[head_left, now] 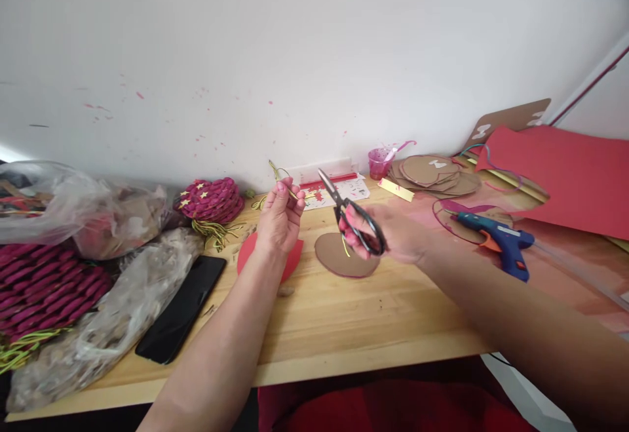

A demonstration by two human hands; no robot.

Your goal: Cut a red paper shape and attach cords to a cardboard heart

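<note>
My left hand (282,216) is raised over the table, its fingertips pinching a thin yellow-green cord (275,171) whose end sticks up above them. My right hand (366,232) grips black-handled scissors (334,191), with the blades pointing up and to the left, toward the cord but apart from it. A short yellow piece of cord (346,247) hangs below the right fingers. Beneath my left hand lies a red paper circle (248,258), partly hidden by the wrist. A round cardboard piece (339,261) lies under the scissors.
On the right are a blue glue gun (506,242), stacked cardboard rounds (432,173), a pink-stained cup (379,164) and red sheets (565,170). At left are a black phone (181,307), plastic bags (132,294) and magenta pieces with yellow tassels (211,199). A white wall (295,58) stands behind.
</note>
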